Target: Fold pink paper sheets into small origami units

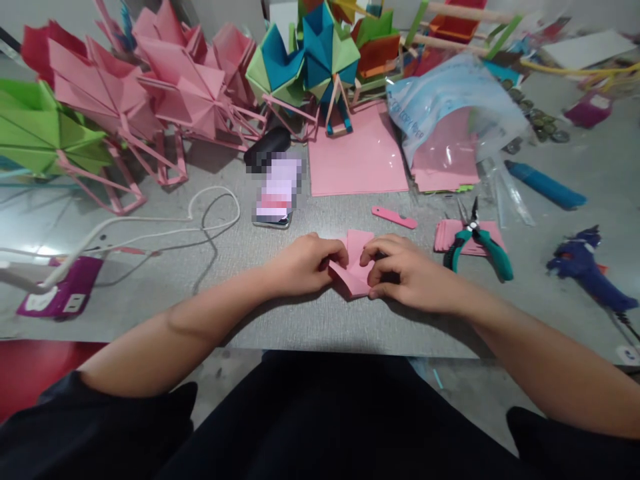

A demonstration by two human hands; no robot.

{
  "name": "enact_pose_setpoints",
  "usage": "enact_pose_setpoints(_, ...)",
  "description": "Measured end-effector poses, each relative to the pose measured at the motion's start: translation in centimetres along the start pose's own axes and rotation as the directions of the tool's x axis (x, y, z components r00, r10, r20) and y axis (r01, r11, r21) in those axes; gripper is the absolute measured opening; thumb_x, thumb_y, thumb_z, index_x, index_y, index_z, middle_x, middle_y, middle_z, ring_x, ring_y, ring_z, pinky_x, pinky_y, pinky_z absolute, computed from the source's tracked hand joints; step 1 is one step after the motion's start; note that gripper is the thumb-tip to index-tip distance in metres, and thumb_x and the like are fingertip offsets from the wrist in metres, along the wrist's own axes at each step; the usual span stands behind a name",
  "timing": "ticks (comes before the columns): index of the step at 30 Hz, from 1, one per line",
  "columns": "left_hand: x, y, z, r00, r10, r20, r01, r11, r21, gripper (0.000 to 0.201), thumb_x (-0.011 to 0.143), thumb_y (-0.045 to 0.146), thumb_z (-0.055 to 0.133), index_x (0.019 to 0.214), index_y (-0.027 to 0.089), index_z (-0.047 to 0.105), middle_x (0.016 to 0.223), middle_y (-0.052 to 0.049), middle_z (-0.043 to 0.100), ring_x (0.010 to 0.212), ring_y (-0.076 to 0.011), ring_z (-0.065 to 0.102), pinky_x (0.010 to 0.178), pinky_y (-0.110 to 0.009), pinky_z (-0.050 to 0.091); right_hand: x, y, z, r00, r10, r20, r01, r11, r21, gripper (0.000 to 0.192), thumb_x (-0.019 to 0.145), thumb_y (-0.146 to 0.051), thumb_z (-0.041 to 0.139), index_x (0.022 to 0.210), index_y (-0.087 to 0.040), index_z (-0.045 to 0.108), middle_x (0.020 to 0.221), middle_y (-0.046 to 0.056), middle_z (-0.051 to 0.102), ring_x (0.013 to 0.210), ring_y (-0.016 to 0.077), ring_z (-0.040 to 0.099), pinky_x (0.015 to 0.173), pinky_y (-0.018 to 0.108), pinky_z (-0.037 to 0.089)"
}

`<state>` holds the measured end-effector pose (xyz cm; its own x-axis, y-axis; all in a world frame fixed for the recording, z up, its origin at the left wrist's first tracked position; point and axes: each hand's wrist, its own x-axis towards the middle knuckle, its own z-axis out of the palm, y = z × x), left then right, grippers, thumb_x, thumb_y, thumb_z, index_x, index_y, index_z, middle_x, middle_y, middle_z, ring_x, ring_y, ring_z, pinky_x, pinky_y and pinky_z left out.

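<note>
A small piece of pink paper, partly folded, lies on the grey table near its front edge. My left hand pinches its left flap, which is lifted off the table. On the other side, the curled fingers of my right hand grip the paper's right edge. Just beyond the paper lies a pink strip-shaped tool. To the right of my right hand, green-handled pliers rest across a stack of small pink paper pieces.
Pink folded-paper wheel models stand at the back left. Large pink sheets and a plastic paper bag lie behind the paper. A phone and white cable are left; a blue cutter and glue gun right.
</note>
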<state>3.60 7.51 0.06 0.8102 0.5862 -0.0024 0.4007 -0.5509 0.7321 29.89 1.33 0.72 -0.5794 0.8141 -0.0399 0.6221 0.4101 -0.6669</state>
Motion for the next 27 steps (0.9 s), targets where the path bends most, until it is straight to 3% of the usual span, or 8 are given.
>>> enact_pose_setpoints(6, 0.1, 0.6, -0.4, 0.997, -0.078, 0.006, 0.078, 0.995, -0.059, 0.023, 0.082, -0.001, 0.064, 0.09, 0.019, 0.074, 0.081, 0.002, 0.076, 0.073, -0.0148, 0.067, 0.072, -0.029, 0.044, 0.1, 0.1, -0.2, 1.0, -0.012, 0.014, 0.012, 1.0, -0.001, 0.014, 0.097, -0.025, 0.073, 0.084, -0.024, 0.078, 0.119, 0.008, 0.072, 0.124, 0.033, 0.06, 0.111, 0.058, 0.043)
enact_pose_setpoints(12, 0.4, 0.8, 0.0, 0.99, -0.137, -0.032, 0.135, 0.99, -0.04, 0.028, 0.079, -0.001, 0.061, 0.095, 0.019, 0.072, 0.09, -0.001, 0.078, 0.078, -0.017, 0.068, 0.074, -0.03, 0.049, 0.3, 0.3, -0.1, 0.999, 0.02, 0.027, -0.02, 1.0, 0.003, 0.01, 0.094, -0.028, 0.076, 0.085, -0.026, 0.077, 0.119, 0.008, 0.07, 0.125, 0.0337, 0.058, 0.113, 0.059, 0.042)
enact_pose_setpoints(27, 1.1, 0.1, 0.5, 0.984, -0.128, -0.127, 0.132, 0.991, 0.022, 0.037, 0.081, 0.01, 0.073, 0.117, 0.018, 0.07, 0.112, -0.007, 0.078, 0.096, -0.023, 0.072, 0.085, -0.036, 0.055, 0.4, 0.9, -0.3, 0.999, 0.032, 0.007, -0.032, 0.999, 0.02, 0.013, 0.091, -0.031, 0.079, 0.081, -0.026, 0.074, 0.115, 0.008, 0.068, 0.121, 0.033, 0.061, 0.112, 0.057, 0.045)
